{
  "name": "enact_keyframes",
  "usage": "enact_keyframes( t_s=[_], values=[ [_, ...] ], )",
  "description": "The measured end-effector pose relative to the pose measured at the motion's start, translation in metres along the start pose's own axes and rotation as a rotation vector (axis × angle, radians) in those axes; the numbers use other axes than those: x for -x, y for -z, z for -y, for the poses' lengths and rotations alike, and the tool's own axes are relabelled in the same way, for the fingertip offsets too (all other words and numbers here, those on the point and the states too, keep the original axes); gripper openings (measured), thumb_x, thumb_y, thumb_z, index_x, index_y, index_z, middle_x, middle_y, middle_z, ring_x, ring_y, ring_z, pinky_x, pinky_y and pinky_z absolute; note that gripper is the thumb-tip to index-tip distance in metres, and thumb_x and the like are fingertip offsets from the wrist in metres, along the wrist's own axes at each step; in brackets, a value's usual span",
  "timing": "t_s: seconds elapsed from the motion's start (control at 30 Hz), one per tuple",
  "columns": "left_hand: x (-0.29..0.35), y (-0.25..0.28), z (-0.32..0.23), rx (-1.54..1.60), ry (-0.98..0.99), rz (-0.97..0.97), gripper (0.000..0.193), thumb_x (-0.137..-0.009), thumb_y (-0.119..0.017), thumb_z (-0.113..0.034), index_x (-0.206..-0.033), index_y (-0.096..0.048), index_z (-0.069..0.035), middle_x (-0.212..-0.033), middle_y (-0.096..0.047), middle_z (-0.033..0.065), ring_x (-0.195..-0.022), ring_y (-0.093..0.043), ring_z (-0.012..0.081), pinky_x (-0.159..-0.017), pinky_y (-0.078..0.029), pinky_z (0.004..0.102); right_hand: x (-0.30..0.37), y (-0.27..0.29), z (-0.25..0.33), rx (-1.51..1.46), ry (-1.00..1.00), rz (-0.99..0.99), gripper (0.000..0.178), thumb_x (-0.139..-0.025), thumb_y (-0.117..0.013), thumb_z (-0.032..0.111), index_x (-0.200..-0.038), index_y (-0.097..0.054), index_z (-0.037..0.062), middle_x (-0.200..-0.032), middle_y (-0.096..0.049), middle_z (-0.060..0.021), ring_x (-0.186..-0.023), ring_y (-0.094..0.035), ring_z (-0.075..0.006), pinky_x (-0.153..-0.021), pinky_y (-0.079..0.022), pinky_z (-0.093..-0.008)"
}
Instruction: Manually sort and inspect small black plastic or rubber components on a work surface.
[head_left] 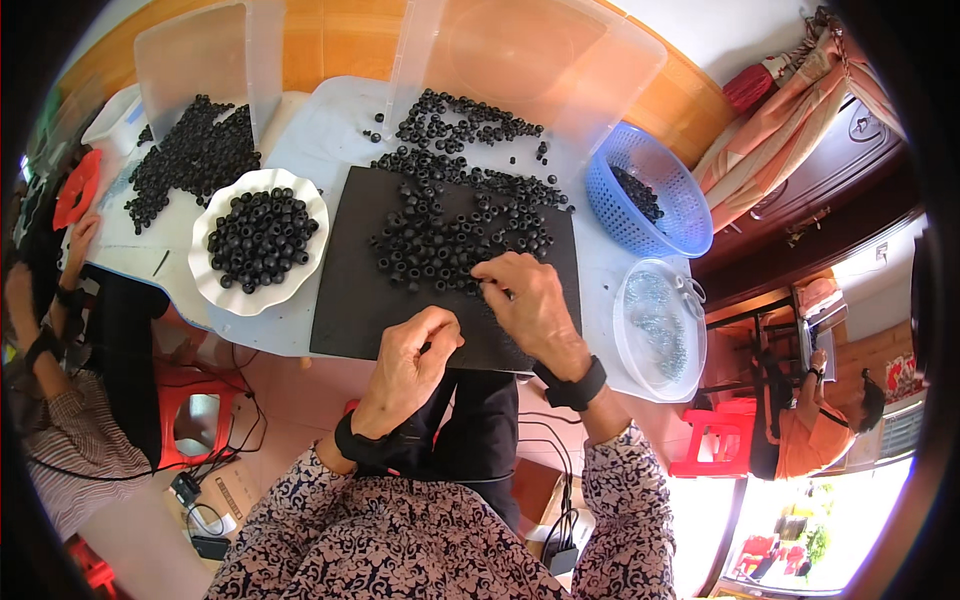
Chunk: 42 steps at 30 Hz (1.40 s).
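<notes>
1. Grip of the right hand (530,305): thumb and forefinger are bent close together at the near edge of the loose black beads (415,262), around four o'clock from the middle of the black mat (350,290). Whether a bead is pinched between them cannot be told.
2. At seven o'clock, the left hand (408,368) is curled over the mat's near edge, thumb and fingers drawn together; its fingertips are partly hidden, so what it holds, if anything, cannot be told.
3. The loose beads spread across the mat's middle and past its twelve o'clock edge onto the pale counter (300,125), toward a large clear bin (530,60).
4. At nine to ten o'clock, a white wavy-rimmed bowl (205,270) holds more black beads.
5. Farther out at ten, a bead pile (190,160) spills before a second clear bin (195,65).
6. At two o'clock sits a blue basket (682,195) with some dark beads inside.
7. Near four, a round clear tray (630,345) holds small pale pieces.
8. At nine, beyond the bowl, another person's hand (82,235) is beside a red object (75,190).
</notes>
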<state>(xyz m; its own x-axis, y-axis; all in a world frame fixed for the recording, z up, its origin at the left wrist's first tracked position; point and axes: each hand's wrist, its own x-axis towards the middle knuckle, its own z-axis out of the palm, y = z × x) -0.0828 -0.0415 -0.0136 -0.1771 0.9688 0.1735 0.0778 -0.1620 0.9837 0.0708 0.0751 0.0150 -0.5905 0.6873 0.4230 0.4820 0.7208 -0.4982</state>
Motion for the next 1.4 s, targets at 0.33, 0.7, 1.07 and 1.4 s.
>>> enact_keyframes(
  t_s=[0.33,0.7,1.07,1.4],
  values=[
    [-0.002,-0.002,0.008,-0.002,-0.054,-0.004,0.011,-0.095,-0.055,-0.008,-0.094,-0.057,0.003,-0.077,-0.065,0.0097,-0.065,-0.057,0.0089,-0.058,-0.045,0.0243,-0.01,-0.011,0.012,0.148,0.019,0.107,0.027,-0.074,-0.068,0.006,-0.102,-0.068,0.005,-0.083,-0.067,-0.0113,-0.074,-0.063,-0.0262,-0.072,-0.046,-0.0392],
    [-0.001,-0.005,0.018,-0.045,-0.083,-0.033,0.026,-0.09,-0.057,0.0,-0.116,-0.054,0.0,-0.07,-0.057,0.0031,-0.062,-0.049,0.0073,-0.058,-0.043,0.0233,0.034,-0.018,0.049,-0.489,-0.358,-0.025,0.014,-0.083,-0.069,0.004,-0.096,-0.07,0.0008,-0.084,-0.071,-0.0108,-0.074,-0.07,-0.0169,-0.069,-0.056,-0.0288],
    [-0.004,0.003,0.012,-0.105,-0.154,0.041,0.014,-0.094,-0.055,-0.002,-0.107,-0.057,0.002,-0.078,-0.067,0.0056,-0.062,-0.051,0.0069,-0.057,-0.044,0.0234,0.048,-0.029,0.051,-0.606,-0.302,-0.266,0.011,-0.084,-0.069,0.0,-0.094,-0.071,-0.0005,-0.086,-0.07,-0.0119,-0.073,-0.069,-0.0189,-0.064,-0.054,-0.0288],
    [-0.002,0.0,0.001,-0.115,0.043,0.056,0.013,-0.09,-0.058,0.001,-0.102,-0.057,-0.001,-0.087,-0.07,0.008,-0.078,-0.062,0.0067,-0.069,-0.048,0.0205,0.066,0.027,-0.008,-0.025,-0.174,-0.087,0.016,-0.077,-0.063,-0.003,-0.092,-0.068,0.0003,-0.086,-0.064,-0.0149,-0.075,-0.065,-0.035,-0.065,-0.053,-0.0405]
  ],
)
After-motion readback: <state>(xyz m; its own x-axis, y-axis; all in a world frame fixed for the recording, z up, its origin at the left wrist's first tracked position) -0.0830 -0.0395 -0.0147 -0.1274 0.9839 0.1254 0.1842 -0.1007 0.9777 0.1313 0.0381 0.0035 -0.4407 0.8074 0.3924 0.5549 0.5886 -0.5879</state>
